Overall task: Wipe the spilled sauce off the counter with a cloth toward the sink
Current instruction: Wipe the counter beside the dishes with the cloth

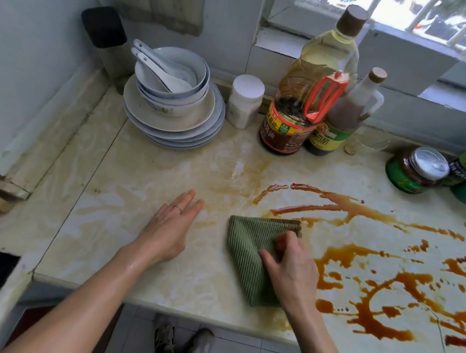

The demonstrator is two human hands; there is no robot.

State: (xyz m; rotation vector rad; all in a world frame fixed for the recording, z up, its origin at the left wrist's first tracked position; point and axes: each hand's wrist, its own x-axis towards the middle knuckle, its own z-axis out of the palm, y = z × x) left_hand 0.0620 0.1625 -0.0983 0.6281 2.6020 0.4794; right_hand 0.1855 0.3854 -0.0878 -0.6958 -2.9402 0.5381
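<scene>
A folded green ribbed cloth (247, 251) lies on the pale marbled counter (125, 223) near its front edge. My right hand (291, 270) presses down on the cloth's right side, fingers curled into the fabric and thumb on top. Brown sauce (371, 289) is spilled in streaks and puddles across the counter to the right of the cloth, reaching the right border of the view. A thin smeared film of sauce stains the counter left of the cloth. My left hand (173, 224) rests flat on the counter left of the cloth, fingers straight. No sink is in view.
A stack of plates and bowls with spoons (171, 99) stands at the back left. A white jar (246, 100), a large oil bottle (307, 98), a vinegar bottle (342, 121) and a glass (367, 145) line the back wall. Jars (415, 172) sit at the right.
</scene>
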